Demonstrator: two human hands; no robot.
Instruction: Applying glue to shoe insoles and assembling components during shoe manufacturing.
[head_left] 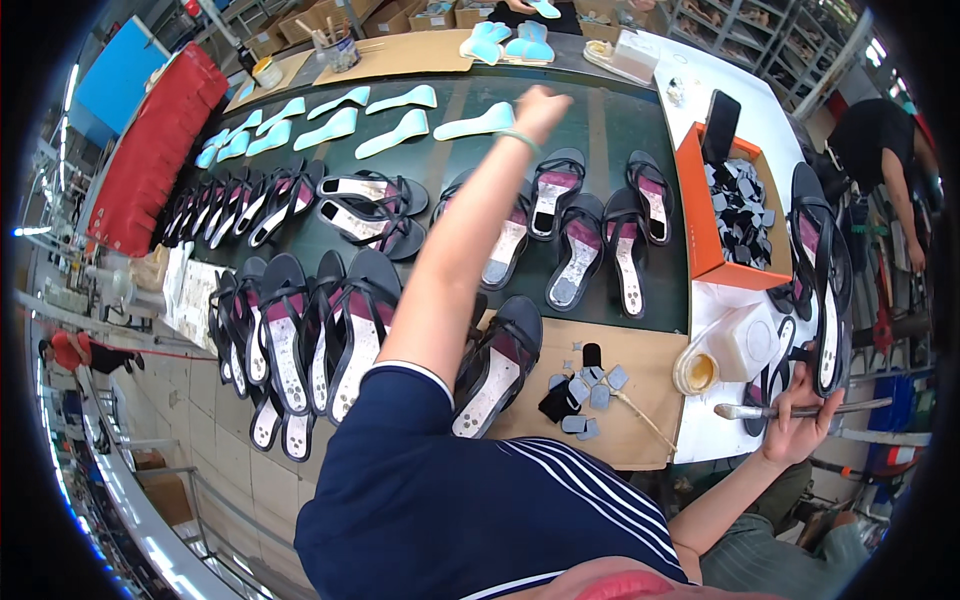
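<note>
My left hand reaches far over the dark green table with its fingers curled; whatever they may hold is hidden. Beside its wrist lies a light-blue insole, the last of several in two rows. My right hand grips a long-handled brush and, at the same time, the lower end of a black strappy sandal held upright. Black sandals with pale footbeds stand in the middle of the table. Another sandal sits partly behind my left arm.
An orange box of small grey and black pads holds a phone. Near my right hand stands a glue pot by a whitish container. Loose pads lie on brown board. Sandals crowd the left edge. Another person works at right.
</note>
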